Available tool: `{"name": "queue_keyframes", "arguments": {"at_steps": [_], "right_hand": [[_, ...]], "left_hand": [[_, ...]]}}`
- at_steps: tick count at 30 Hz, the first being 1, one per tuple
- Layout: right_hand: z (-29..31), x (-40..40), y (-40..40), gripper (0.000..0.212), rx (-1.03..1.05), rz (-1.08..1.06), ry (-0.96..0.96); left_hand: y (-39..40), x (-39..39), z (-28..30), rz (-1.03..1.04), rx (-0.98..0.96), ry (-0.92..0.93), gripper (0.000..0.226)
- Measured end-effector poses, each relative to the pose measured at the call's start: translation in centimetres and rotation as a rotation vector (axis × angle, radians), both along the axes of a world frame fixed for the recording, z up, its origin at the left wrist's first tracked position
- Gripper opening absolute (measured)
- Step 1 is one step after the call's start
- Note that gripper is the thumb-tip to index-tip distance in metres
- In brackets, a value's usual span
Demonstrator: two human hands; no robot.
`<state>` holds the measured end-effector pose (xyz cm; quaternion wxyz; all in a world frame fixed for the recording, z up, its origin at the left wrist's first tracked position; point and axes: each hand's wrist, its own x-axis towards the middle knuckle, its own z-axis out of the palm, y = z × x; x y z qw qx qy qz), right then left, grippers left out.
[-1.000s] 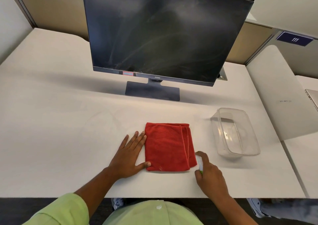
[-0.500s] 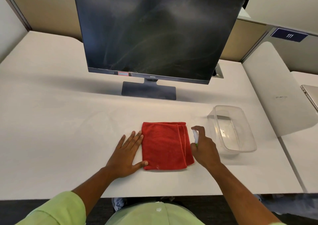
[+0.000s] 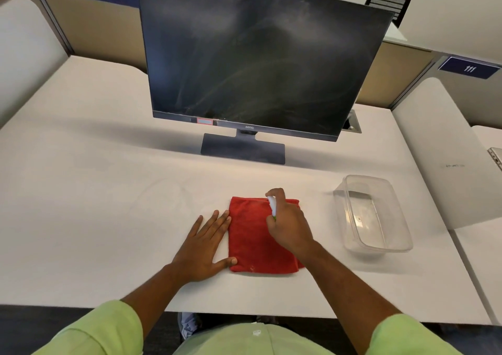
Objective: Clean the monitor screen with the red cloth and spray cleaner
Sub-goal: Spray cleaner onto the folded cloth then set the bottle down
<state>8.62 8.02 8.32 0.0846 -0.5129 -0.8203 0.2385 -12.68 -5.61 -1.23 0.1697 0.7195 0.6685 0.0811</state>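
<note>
Nearest the camera, two light green sleeves (image 3: pixel 108 327) lead out over the front edge of the white counter (image 3: pixel 81 218). The left hand (image 3: pixel 202 248) lies flat on the counter, fingers spread and grasping nothing, its fingertips and thumb touching the left edge of the folded red cloth (image 3: pixel 252 240). The right hand (image 3: pixel 289 225) is above the cloth's right half, clenched around a small white spray cleaner (image 3: pixel 272 205) with a bit of green showing at its lower end; the forefinger is curled over the top. To the right of that hand, apart from the cloth, sits a clear plastic tub (image 3: pixel 375 216). Beyond both hands the monitor (image 3: pixel 258 55) stands on its dark base (image 3: pixel 241 149), its black screen streaked and smudged, tilted slightly back.
</note>
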Motion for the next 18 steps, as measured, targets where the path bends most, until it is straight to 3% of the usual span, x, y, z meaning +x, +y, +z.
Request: {"name": "queue_keyframes", "arguments": {"at_steps": [5,8,13,18], "right_hand": [[0.0,-0.9,-0.1,0.063,0.056,0.002,0.04],[0.3,-0.1,-0.5,0.073,0.02,-0.077,0.158],[1.0,4.1,-0.3,0.055,-0.163,-0.229,0.487],[3.9,9.0,2.4,0.051,0.007,-0.368,0.648]], "left_hand": [[-0.2,0.0,0.2,0.001,0.004,0.01,0.102],[-0.4,0.1,0.3,0.006,0.015,-0.001,0.102],[-0.4,0.3,0.3,0.067,0.03,-0.061,0.091],[0.9,1.2,1.2,0.2,0.036,-0.172,0.088]]}}
